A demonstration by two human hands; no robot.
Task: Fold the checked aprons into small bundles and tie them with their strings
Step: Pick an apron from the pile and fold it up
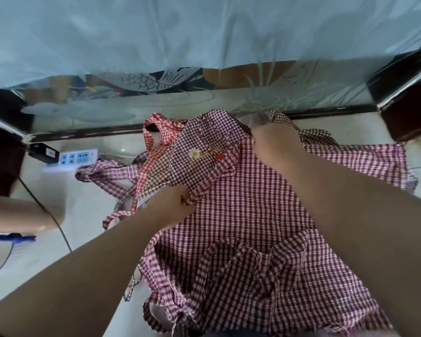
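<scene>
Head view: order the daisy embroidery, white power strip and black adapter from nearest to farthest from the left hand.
1. Daisy embroidery, on the apron just beyond the left hand.
2. White power strip, off to the left.
3. Black adapter, at the strip's far left end.

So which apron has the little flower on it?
The dark purple checked apron spread on top, the one the left hand pinches; a white daisy is stitched near its top. The red checked apron behind it shows no flower.
</scene>
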